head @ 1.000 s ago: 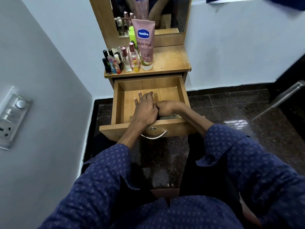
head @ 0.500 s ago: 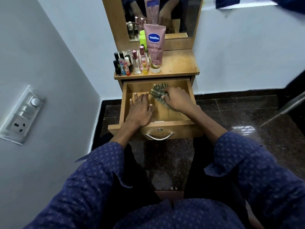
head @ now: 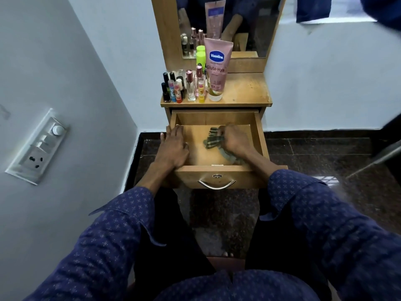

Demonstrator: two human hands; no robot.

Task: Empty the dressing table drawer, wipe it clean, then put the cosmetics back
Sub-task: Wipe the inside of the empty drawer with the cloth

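Note:
The wooden drawer is pulled out and holds no cosmetics. My right hand presses a striped green-grey cloth onto the drawer floor, right of centre. My left hand lies flat with fingers spread over the drawer's left wall. On the table top stand a pink Vaseline tube, several small bottles and lip balms and a lime-green capped container.
A mirror rises behind the table top. A grey wall with a switch panel is close on the left. Dark polished floor spreads to the right. The drawer's metal handle faces my knees.
My left hand slid from the drawer's middle onto its left wall. My right hand brought the cloth from the front edge to the back, then toward the right middle.

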